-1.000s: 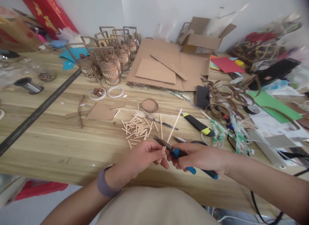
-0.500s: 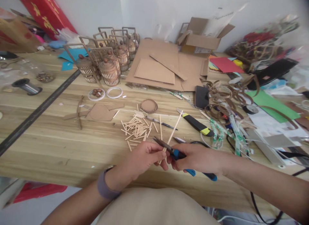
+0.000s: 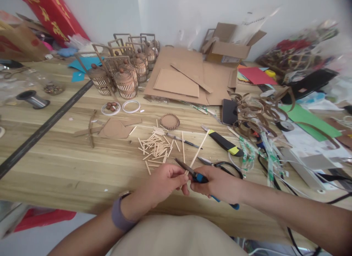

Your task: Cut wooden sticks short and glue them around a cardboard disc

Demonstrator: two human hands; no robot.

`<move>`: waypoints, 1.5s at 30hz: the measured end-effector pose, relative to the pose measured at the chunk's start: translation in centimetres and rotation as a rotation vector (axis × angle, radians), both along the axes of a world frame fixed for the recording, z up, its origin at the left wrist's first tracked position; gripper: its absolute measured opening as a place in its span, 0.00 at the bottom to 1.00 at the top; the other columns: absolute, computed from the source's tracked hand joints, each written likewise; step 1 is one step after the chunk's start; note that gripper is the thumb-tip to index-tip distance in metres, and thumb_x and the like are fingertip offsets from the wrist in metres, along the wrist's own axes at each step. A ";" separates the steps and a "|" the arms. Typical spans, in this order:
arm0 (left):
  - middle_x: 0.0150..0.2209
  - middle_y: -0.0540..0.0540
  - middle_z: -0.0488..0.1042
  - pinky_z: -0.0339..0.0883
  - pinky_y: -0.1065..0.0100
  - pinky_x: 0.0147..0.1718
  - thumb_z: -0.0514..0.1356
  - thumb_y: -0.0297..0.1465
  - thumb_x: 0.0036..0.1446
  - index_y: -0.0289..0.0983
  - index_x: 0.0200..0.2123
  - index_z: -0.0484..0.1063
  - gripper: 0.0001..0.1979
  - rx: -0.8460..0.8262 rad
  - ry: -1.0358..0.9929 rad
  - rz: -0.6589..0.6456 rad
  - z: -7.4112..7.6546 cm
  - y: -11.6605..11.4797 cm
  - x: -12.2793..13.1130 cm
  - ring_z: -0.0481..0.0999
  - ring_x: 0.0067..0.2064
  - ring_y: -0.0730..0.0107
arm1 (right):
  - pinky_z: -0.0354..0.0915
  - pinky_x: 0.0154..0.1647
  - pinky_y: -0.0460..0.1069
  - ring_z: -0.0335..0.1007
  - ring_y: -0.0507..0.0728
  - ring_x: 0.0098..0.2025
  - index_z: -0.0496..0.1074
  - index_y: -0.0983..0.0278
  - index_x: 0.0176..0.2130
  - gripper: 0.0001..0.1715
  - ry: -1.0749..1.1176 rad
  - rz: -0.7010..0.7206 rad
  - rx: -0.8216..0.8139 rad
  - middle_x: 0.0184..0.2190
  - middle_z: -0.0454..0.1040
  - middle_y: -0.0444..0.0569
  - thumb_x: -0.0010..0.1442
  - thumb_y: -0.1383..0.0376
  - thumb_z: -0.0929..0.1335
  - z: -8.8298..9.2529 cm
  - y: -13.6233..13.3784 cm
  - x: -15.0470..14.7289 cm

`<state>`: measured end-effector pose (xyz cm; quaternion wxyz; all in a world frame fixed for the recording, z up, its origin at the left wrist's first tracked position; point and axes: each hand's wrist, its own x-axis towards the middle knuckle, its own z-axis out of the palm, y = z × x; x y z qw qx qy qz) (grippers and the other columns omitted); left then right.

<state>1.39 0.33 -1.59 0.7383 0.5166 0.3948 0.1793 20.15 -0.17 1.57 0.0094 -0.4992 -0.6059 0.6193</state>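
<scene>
My left hand (image 3: pixel 170 179) pinches the lower end of a thin wooden stick (image 3: pixel 200 149), which slants up to the right. My right hand (image 3: pixel 220 182) is closed around pliers (image 3: pixel 202 178) with blue and black handles. The dark jaws of the pliers cross the stick just above my left fingertips; whether they touch it I cannot tell. Beyond my left hand lies a pile of short cut sticks (image 3: pixel 156 144). Another long stick (image 3: pixel 183 147) and a pen (image 3: pixel 189 142) lie beside the pile. A round cardboard piece with a ridged rim (image 3: pixel 169 121) sits behind it.
Black-handled scissors (image 3: pixel 224 168) and a utility knife (image 3: pixel 224 141) lie close to my right hand. Farther back are cardboard sheets (image 3: pixel 178 83), a phone (image 3: pixel 229 112) and brown strips (image 3: pixel 255 105). Several lidded woven baskets (image 3: pixel 125 83) stand at the back left.
The plier handles have drawn closer together, and my right hand has shifted slightly left and down. More of the scissors shows. The stick stays in my left hand.
</scene>
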 end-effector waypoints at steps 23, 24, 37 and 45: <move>0.19 0.52 0.69 0.65 0.64 0.38 0.57 0.50 0.51 0.37 0.25 0.67 0.21 -0.071 -0.008 0.021 0.5 -0.4 0.1 0.73 0.27 0.69 | 0.58 0.27 0.45 0.60 0.50 0.27 0.74 0.65 0.29 0.11 0.179 -0.145 -0.235 0.26 0.69 0.43 0.41 0.68 0.65 0.3 0.1 -0.6; 0.19 0.52 0.69 0.65 0.64 0.38 0.58 0.49 0.51 0.37 0.24 0.67 0.20 -0.073 -0.012 0.026 0.5 -0.4 0.1 0.73 0.27 0.69 | 0.58 0.27 0.44 0.60 0.50 0.28 0.74 0.66 0.28 0.11 0.189 -0.139 -0.238 0.27 0.69 0.43 0.41 0.68 0.65 0.3 0.1 -0.6; 0.20 0.52 0.67 0.65 0.63 0.39 0.58 0.50 0.51 0.37 0.21 0.65 0.22 -0.062 -0.029 0.022 0.8 -0.6 0.1 0.72 0.27 0.69 | 0.60 0.26 0.44 0.61 0.49 0.25 0.73 0.66 0.26 0.09 0.220 -0.154 -0.262 0.25 0.69 0.43 0.40 0.69 0.65 0.3 0.1 -0.7; 0.19 0.53 0.67 0.64 0.64 0.39 0.57 0.49 0.53 0.38 0.22 0.65 0.21 -0.037 -0.009 0.026 0.4 -0.4 0.3 0.70 0.26 0.70 | 0.60 0.24 0.45 0.59 0.49 0.22 0.75 0.67 0.29 0.12 0.194 -0.115 -0.124 0.23 0.69 0.43 0.45 0.65 0.64 -1.5 0.0 -0.6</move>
